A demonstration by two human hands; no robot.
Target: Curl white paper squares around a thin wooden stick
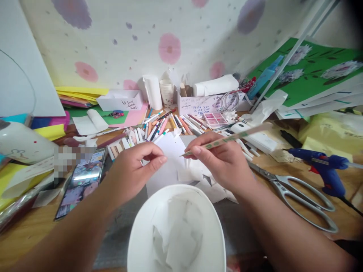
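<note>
Held the left hand and the right hand out in front, at nearly equal height, with fingertips facing inward. Gripped a slender, pale, pointed stick with green marks in the right hand, between thumb and bent fingers, with the shaft slanting up to the right and the tip aimed leftward. Had that stick above torn white paper scraps, with its tip between the hands. Curled the left fingers inward, narrow, with thumb close to index finger; could not tell about any small thing between them.

Saw a smooth white oval plastic-looking bin at the near edge, with crumpled white paper inside. Found a long white box with handwriting at the back, with a thick white paper roll along its top. Noted a stack of pale paper cups just left of it, a small white box with handwriting farther left, and a flat pink palette with square compartments in front, beside scattered multicoloured markers.
</note>
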